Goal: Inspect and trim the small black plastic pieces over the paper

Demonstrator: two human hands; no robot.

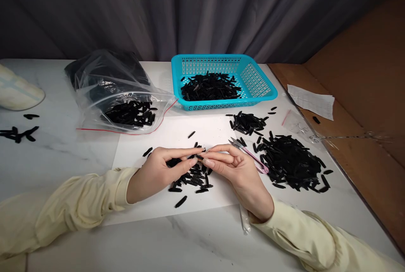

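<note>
My left hand [164, 170] and my right hand [238, 170] meet fingertip to fingertip over a white sheet [136, 141]. Between their pinched fingertips is a small black piece [199, 157], held by both. Beneath them lies a loose pile of black pieces [193, 177], partly hidden by my fingers. Pink-handled snips [257, 161] lie just beyond my right hand, blades pointing up and left. A smaller black pile [248, 123] sits behind the snips, and a larger one [291, 162] is to their right.
A blue basket [259, 94] with black pieces stands at the back. Left of it lies an open clear bag [95, 111] of black pieces. More pieces [19, 134] and a pale rounded object [19, 90] are far left. Cardboard [357, 137] borders the right side.
</note>
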